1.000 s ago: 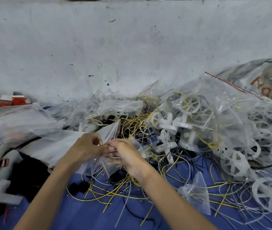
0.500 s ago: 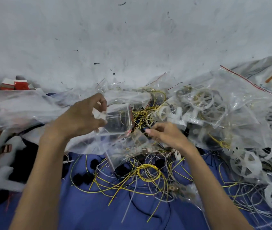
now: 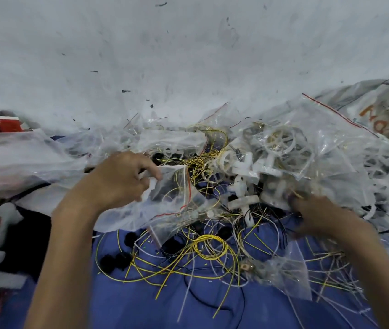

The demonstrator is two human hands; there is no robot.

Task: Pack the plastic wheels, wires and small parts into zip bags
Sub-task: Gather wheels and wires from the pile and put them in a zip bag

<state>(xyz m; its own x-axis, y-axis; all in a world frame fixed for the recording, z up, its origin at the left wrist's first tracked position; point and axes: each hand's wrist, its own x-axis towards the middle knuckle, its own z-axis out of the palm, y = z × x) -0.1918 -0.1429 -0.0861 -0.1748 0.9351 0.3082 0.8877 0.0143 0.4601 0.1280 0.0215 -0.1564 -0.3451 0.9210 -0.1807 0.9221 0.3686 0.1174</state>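
Your left hand pinches the open top edge of a small clear zip bag, thumb and curled fingers closed on the plastic at its upper left corner. The bag hangs tilted, its red seal line running down its right side, and thin yellow wire shows through it.

Your right hand is well to the right of the zip bag, fingertips pushed into the heap of white parts. It is blurred, so you cannot tell how far it is open or whether it has hold of anything.

Just right of the zip bag a white plastic wheel on a stub axle lies among loose wires. Above and to the right of the zip bag sits a large clear bag of wheels with a red strip along its top. Below the zip bag a coil of yellow wire lies on the blue cloth, with more yellow, white and black strands tangled around it. Small black parts lie below and to the left of the zip bag. Another small clear bag lies to the lower right of it.

Far to the upper left of the zip bag, red and white boxes stand against the pale wall. Far to its upper right is a printed sack.
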